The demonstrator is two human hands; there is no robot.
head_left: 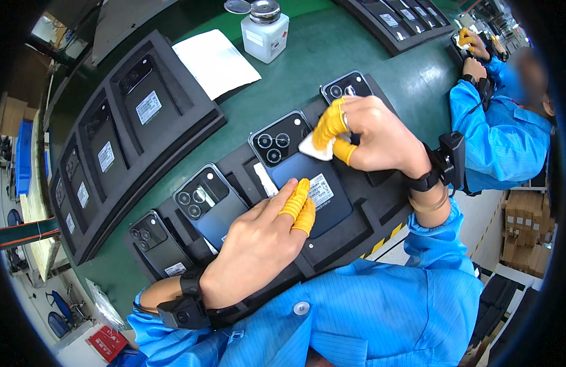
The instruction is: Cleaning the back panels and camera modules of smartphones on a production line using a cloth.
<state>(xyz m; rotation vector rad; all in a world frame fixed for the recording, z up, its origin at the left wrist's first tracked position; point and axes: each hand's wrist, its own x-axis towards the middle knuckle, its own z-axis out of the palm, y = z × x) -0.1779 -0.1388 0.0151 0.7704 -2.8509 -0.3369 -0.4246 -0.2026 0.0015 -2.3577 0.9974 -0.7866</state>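
Note:
A dark blue smartphone lies back side up in a black foam tray, its camera cluster toward the far end and a white label on its back. My right hand, with yellow finger cots, pinches a folded white wipe against the phone beside the cameras. My left hand lies over the phone's lower left part, its extended fingers touching the back near the label; some wear yellow cots. More phones sit in the same tray: a blue one and a dark one to the left, another partly hidden behind my right hand.
A second foam tray with several labelled dark phones stands at left, beside white paper and a white pump bottle. Another phone tray lies at the far right. A co-worker in blue works on the right.

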